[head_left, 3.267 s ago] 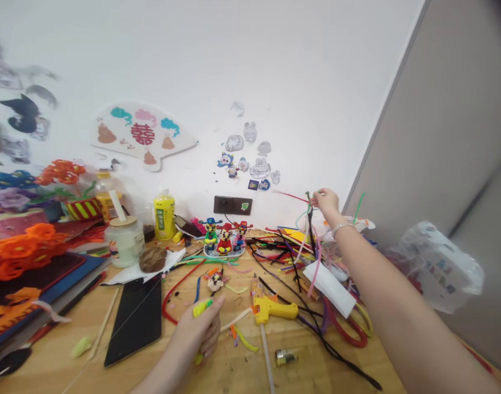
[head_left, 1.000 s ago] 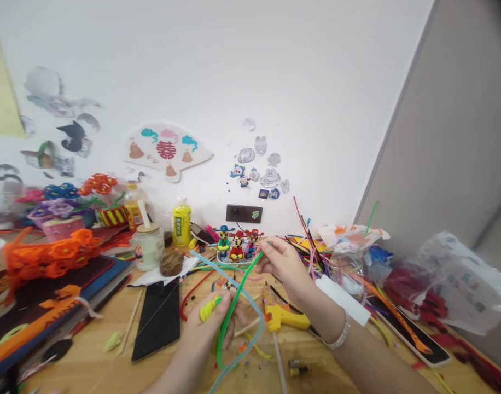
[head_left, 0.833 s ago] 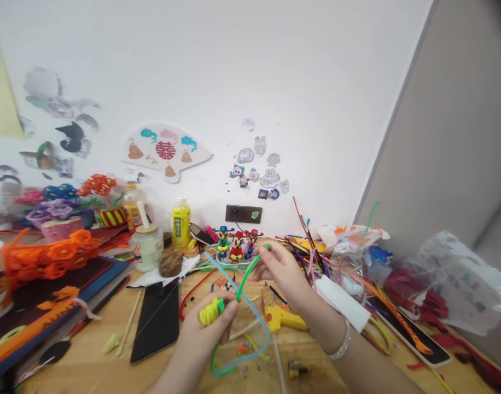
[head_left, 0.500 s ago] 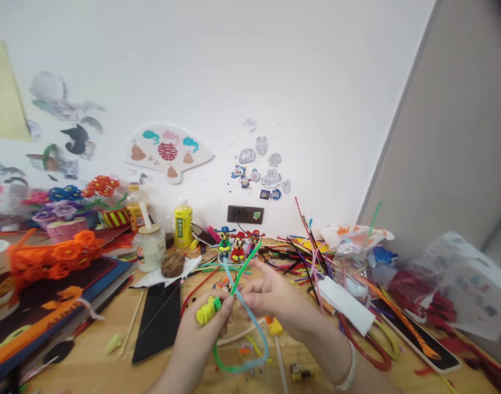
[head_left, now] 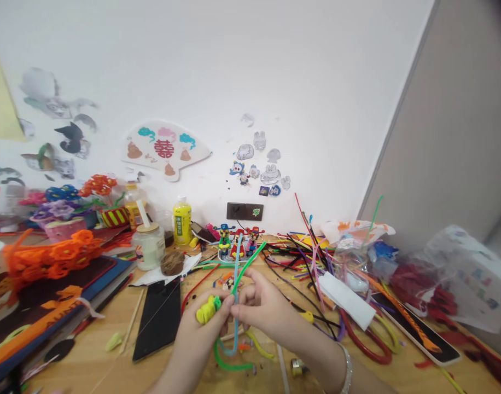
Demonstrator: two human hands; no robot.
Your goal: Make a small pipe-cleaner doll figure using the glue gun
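My left hand (head_left: 201,335) is closed around a small yellow coiled pipe-cleaner piece (head_left: 206,310) above the wooden desk. Touching it from the right, my right hand (head_left: 262,305) pinches a green pipe cleaner (head_left: 249,262) and a light blue pipe cleaner (head_left: 236,268) where they meet the yellow piece. Both strands rise toward the toy figures and loop down below my hands (head_left: 229,361). A bracelet (head_left: 347,370) circles my right wrist.
A heap of coloured pipe cleaners (head_left: 308,254) lies at the right, beside plastic bags (head_left: 459,273). Toy figures (head_left: 238,243), a yellow bottle (head_left: 182,220), a lidded jar (head_left: 149,245), a black tablet (head_left: 160,317) and orange pipe-cleaner flowers (head_left: 53,254) crowd the desk. A white paper strip (head_left: 345,298) lies nearby.
My right hand came back from the pile at the right with the green and blue strands, then closed in against my left hand. The strands now stand more upright.
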